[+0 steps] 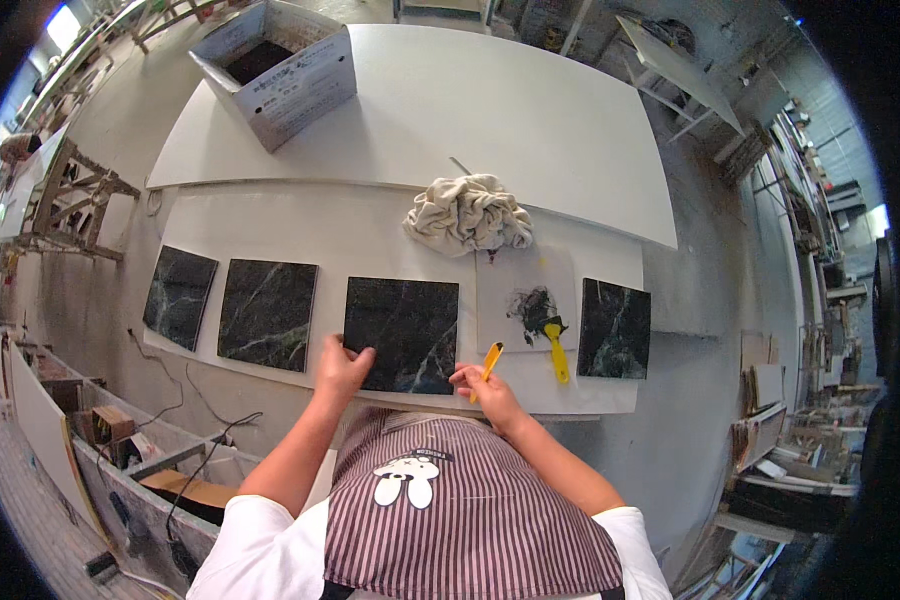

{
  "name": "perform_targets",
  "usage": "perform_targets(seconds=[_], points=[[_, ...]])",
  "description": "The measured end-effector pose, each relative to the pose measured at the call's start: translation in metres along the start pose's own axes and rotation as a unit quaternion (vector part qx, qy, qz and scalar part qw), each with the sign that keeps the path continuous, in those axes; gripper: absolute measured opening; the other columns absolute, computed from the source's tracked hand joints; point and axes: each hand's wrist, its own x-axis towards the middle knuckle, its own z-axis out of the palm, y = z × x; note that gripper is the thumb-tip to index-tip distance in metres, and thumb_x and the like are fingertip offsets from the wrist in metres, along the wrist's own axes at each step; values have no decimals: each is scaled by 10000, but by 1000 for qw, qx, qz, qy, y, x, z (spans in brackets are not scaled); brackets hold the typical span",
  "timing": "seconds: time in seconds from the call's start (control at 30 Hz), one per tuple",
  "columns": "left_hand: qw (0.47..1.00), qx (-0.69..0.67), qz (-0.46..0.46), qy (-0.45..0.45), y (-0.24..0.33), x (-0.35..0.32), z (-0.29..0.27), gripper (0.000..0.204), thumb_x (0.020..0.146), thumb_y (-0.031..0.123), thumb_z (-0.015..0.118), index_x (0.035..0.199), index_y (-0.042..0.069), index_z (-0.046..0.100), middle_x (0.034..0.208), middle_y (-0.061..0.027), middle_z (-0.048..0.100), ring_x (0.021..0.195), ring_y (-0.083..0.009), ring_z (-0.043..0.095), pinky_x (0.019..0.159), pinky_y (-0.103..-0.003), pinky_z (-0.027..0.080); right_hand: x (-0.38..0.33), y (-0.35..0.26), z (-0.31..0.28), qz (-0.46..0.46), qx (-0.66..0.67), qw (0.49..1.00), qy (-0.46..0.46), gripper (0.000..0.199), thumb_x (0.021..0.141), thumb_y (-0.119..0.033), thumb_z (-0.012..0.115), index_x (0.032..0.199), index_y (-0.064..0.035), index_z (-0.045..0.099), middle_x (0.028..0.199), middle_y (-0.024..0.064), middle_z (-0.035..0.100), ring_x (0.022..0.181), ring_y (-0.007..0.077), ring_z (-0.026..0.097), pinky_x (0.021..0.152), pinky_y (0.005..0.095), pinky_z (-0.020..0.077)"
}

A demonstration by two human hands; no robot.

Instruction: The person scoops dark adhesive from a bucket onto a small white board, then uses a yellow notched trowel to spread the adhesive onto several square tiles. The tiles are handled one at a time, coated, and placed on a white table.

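Note:
A square dark stone tile (402,334) with pale veins lies in front of me near the table's edge. My left hand (342,372) grips the tile's lower left side, thumb over the top and fingers at the edge. At the lower right corner, my right hand (492,396) holds a slim yellow utility knife (492,358) slanting upward, its fingertips close to the tile edge. Two similar tiles, one dark tile (268,314) and another dark tile (179,298), lie to the left. A further veined tile (614,330) is at the right.
A yellow scraper (558,358) rests on a pale board (505,300) beside a smear of black paste (533,305). Behind it sits a crumpled cream cloth (467,215). An open cardboard box (295,95) stands on the far white panel (510,110). Cables (205,400) hang at the left.

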Motion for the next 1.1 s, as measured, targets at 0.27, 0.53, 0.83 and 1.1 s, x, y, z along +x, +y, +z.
perform_targets(seconds=[0.27,0.53,0.83,1.1], points=[[968,193,148,67,0,-8,-12,584,747,226,739,1215,-44,518,1047,-235,561,1035,-404,529,925,-462,438,-3,13,15,-30,-33,997,58,381,1046,-327,390,1129,-34,620,1220,96,586,1100,176,575,920,318,465],[974,203,93,28,-9,-45,-12,583,751,228,733,1210,-45,498,1119,-242,509,1101,-419,474,968,-466,408,-23,15,13,-25,-60,998,25,401,1040,-329,404,1183,-8,597,1191,113,608,1068,182,581,915,328,473],[946,-286,-151,2,-54,-74,-24,281,834,159,690,1036,29,544,925,-54,553,792,-148,544,669,-305,491,-55,-12,-90,-214,-522,748,350,273,838,-79,622,1100,-20,578,1078,154,581,956,343,599,831,425,503],[906,-341,-151,-202,-26,-60,-34,440,842,242,732,1156,-19,567,1000,-95,652,842,-174,623,743,-321,517,-44,-9,-99,-71,-555,738,376,437,771,-94,684,1181,-107,534,1088,159,576,961,380,602,809,464,503]])
